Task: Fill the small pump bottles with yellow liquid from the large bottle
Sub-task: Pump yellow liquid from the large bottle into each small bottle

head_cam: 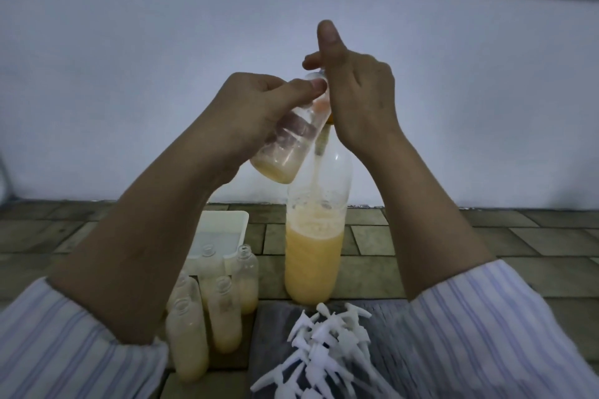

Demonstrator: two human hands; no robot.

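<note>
Left hand [259, 107] gripped small bottle [288, 142] mid-body, prob light, slippery; right hand [359, 97] clenched on pump, large bottle [314, 246] below fingers.

Dim, soft, bluish; wide-angle edge warping

Six small bottles [293, 126], one large bottle [312, 256]

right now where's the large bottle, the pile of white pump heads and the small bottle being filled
large bottle [312, 264], head view, on its yellow-filled lower body
pump heads [327, 343], head view, middle of the pile
small bottle [285, 146], head view, on its clear tilted body
</note>
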